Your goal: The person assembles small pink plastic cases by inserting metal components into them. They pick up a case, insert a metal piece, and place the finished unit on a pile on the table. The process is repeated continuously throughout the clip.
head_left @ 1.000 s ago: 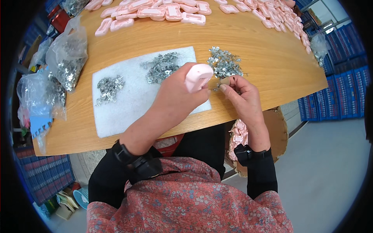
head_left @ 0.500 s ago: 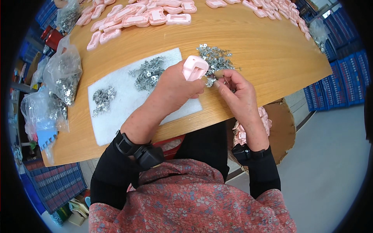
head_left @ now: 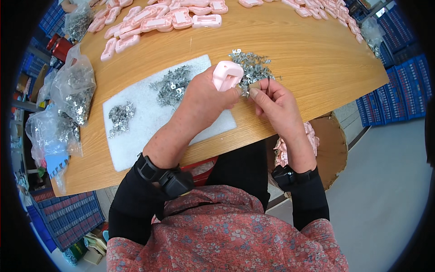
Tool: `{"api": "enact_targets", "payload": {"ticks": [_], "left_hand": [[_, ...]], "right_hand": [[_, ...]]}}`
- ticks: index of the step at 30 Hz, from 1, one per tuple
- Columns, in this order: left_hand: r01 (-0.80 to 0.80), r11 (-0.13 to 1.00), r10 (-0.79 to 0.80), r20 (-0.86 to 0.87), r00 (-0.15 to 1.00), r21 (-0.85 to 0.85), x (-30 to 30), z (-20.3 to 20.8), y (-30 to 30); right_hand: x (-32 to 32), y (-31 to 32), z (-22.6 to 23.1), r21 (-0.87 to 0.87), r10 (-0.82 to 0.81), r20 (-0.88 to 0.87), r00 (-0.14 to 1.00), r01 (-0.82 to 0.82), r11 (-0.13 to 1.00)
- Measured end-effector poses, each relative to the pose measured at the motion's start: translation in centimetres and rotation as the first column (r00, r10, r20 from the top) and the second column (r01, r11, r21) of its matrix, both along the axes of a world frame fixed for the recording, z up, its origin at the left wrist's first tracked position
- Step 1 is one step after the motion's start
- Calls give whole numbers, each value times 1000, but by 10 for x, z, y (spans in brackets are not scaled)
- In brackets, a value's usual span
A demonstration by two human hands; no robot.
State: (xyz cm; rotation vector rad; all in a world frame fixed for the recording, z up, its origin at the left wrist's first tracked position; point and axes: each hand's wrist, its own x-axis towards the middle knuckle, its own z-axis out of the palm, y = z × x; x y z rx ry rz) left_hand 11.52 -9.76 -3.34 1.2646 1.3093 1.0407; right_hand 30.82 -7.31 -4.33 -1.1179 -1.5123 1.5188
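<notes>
My left hand (head_left: 199, 97) is wrapped round a pale pink plastic casing (head_left: 227, 75) with a rectangular recess, raised above the table. Close to its right side, my right hand (head_left: 277, 102) pinches a small silvery metal piece (head_left: 248, 90) between thumb and forefinger. A thin dark stick-like thing (head_left: 269, 85) stands up among the right fingers; its kind is not clear. Just beyond both hands lies a heap of small metal pieces (head_left: 253, 65). Under my left forearm, a white foam sheet (head_left: 145, 145) carries two more heaps, a larger one (head_left: 174, 84) and a smaller one (head_left: 121, 119).
Many pink casings (head_left: 156, 22) are piled along the table's far side. Clear plastic bags of metal parts (head_left: 74, 86) stand at the left edge. Below the right edge, a cardboard box (head_left: 333, 154) holds pink pieces. Blue crates (head_left: 394, 95) are stacked beyond.
My right fingers have closed in and shifted slightly, and the thin dark thing now stands more upright. The casing in my left hand has tilted a little and risen slightly.
</notes>
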Motion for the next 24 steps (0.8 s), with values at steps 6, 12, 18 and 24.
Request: {"api": "enact_targets", "payload": {"ticks": [6,12,18,24], "left_hand": [[-23,1000,22,34,999,19,0,-8,-2],[-89,992,108,248,963,-85,0,-1,-2],[0,992,34,273,961,-126,-10,-2,-4],[141,935,25,457,889,-325,-13,9,-14]], "right_hand": [[-1,0,-4,23,7,16,1000,-7,1000],[-3,-3,-7,-30,-62,60,996,64,997],[-10,-9,-4,148,-129,67,989,118,982],[1,-3,1,284,85,98,992,-110,953]]}}
